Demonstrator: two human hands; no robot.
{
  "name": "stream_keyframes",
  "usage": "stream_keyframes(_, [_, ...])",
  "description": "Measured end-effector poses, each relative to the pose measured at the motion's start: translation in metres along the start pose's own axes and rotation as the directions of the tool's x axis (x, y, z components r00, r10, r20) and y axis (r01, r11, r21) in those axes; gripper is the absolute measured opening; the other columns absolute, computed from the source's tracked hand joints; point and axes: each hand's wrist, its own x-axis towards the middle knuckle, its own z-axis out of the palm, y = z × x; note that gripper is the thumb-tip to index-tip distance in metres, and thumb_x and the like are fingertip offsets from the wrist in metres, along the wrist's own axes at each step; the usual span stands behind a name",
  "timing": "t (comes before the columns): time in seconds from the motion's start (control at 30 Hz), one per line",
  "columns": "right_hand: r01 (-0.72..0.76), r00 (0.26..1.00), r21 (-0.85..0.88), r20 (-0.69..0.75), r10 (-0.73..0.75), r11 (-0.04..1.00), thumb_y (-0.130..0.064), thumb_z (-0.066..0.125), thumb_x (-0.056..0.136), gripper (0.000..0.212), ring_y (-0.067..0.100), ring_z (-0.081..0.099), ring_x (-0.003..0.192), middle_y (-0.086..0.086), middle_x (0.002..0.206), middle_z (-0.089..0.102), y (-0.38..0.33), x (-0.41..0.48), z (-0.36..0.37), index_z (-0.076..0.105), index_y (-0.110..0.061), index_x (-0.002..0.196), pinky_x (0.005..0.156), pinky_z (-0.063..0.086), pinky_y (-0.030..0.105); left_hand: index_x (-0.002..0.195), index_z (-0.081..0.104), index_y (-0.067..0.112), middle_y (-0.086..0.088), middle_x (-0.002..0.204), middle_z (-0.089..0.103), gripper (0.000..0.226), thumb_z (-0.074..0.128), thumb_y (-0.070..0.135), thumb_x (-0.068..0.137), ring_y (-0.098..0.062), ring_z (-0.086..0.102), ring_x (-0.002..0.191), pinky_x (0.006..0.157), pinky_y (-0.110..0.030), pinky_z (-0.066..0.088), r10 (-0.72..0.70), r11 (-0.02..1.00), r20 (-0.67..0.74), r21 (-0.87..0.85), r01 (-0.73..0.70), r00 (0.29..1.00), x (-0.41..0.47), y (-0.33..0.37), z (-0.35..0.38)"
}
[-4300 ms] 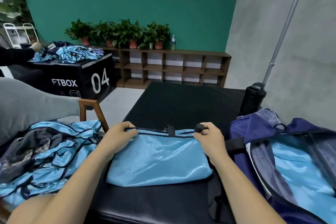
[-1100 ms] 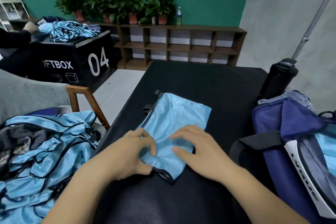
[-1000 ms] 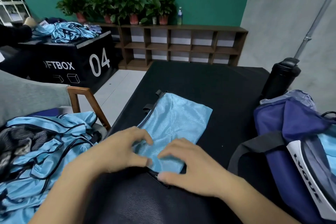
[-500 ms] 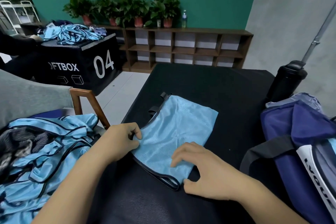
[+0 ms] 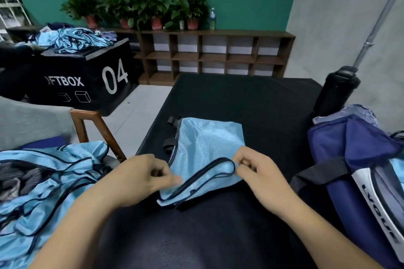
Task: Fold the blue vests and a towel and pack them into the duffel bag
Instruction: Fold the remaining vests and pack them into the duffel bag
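Vest point(image 5: 207, 144) lies mid-frame on the black table point(image 5: 240, 98), left hand point(image 5: 144, 177) and right hand point(image 5: 258, 172) each pinching its lifted near edge, presumably for another fold, duffel bag point(image 5: 349, 159) at right edge.

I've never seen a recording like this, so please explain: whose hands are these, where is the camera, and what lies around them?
No robot here: a person works with bare hands, filmed by one camera worn on the head. The left hand and the right hand each pinch the near edge of a blue vest lying partly folded on the black table. A heap of vests lies to the left; a dark blue duffel bag stands to the right.
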Motion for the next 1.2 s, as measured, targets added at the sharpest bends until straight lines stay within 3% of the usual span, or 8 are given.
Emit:
stream_keyframes(0.1, [-0.068,0.995,0.097,-0.066,0.074,0.993,-0.017,0.058,0.089,0.011,0.015,0.038,0.07,0.015,0.073,0.046,0.005,0.008,-0.004,0.058,-0.014,0.079,0.067,0.031,0.036,0.1,0.075,0.043,0.011,0.104,0.058,0.048,0.072,0.083,0.074,-0.008,0.062,0.097,0.087,-0.028,0.051,0.176,0.97,-0.148,-0.14,-0.197,0.973,-0.002,0.014,0.008])
stream_keyframes(0.23, [-0.134,0.982,0.284,-0.092,0.167,0.949,-0.026,0.059,0.087,0.015,0.022,0.045,0.081,0.009,0.082,0.054,0.011,0.012,-0.005,0.06,-0.011,0.082,0.079,0.035,0.043,0.114,0.065,0.044,0.02,0.122,0.056,0.068,0.079,0.088,0.064,-0.004,0.052,0.123,0.099,-0.019,0.043,0.322,0.943,-0.018,-0.088,-0.322,0.947,-0.001,0.028,0.025])
stream_keyframes(0.37, [-0.147,0.975,0.405,-0.093,0.2,0.903,-0.025,0.059,0.082,0.016,0.024,0.049,0.086,0.006,0.087,0.057,0.013,0.015,-0.009,0.061,-0.009,0.082,0.083,0.037,0.045,0.087,0.054,0.033,0.014,0.092,0.059,0.026,0.076,0.041,0.076,-0.004,0.059,0.093,0.079,-0.03,0.05,0.314,0.95,-0.078,0.028,-0.312,0.946,0.005,0.027,0.035])
stream_keyframes(0.5, [-0.158,0.974,0.408,-0.084,0.21,0.899,-0.034,0.062,0.081,0.025,0.022,0.052,0.087,0.006,0.089,0.06,0.014,0.015,-0.008,0.062,-0.01,0.087,0.083,0.04,0.045,0.084,0.059,0.023,0.007,0.078,0.066,0.008,0.067,0.021,0.083,-0.013,0.063,0.073,0.069,-0.036,0.053,0.234,0.96,-0.164,-0.117,-0.255,0.958,-0.001,0.018,0.03])
stream_keyframes(0.73, [-0.116,0.993,0.406,0.062,0.1,0.906,-0.052,0.072,0.096,0.049,0.024,0.057,0.086,0.011,0.092,0.067,0.008,0.008,-0.005,0.062,-0.004,0.095,0.081,0.044,0.044,0.091,0.061,0.016,-0.001,0.075,0.061,0.01,0.069,0.019,0.095,-0.01,0.052,0.067,0.067,-0.037,0.048,0.1,0.929,-0.218,-0.33,-0.17,0.971,-0.003,0.005,0.02])
stream_keyframes(0.87, [-0.113,0.993,0.319,0.007,0.117,0.941,-0.031,0.08,0.096,0.025,0.048,0.071,0.094,0.02,0.102,0.077,0.012,0.009,-0.004,0.068,-0.011,0.102,0.091,0.055,0.061,0.084,0.061,0.02,0.01,0.072,0.053,0.017,0.07,0.015,0.098,-0.007,0.047,0.068,0.065,-0.026,0.039,0.069,0.839,-0.207,-0.518,-0.169,0.976,-0.006,0.016,0.016])
stream_keyframes(1.03, [-0.07,0.986,0.48,-0.102,0.135,0.875,-0.035,0.077,0.098,0.027,0.048,0.072,0.097,0.033,0.103,0.072,0.009,0.01,-0.008,0.068,-0.01,0.106,0.097,0.052,0.068,0.093,0.064,0.026,0.011,0.08,0.064,0.012,0.074,0.03,0.099,-0.007,0.058,0.078,0.074,-0.031,0.045,-0.071,0.699,-0.275,-0.699,-0.148,0.959,-0.003,0.036,0.028])
stream_keyframes(1.2, [-0.039,0.988,0.494,-0.109,0.106,0.869,-0.025,0.07,0.101,0.011,0.043,0.076,0.095,0.023,0.099,0.078,0.006,0.007,-0.006,0.071,-0.015,0.105,0.091,0.057,0.059,0.122,0.046,0.045,0.036,0.109,0.066,0.078,0.095,0.063,0.064,0.011,0.065,0.099,0.076,-0.013,0.05,-0.154,0.856,-0.348,-0.514,-0.051,0.925,-0.004,0.058,0.051])
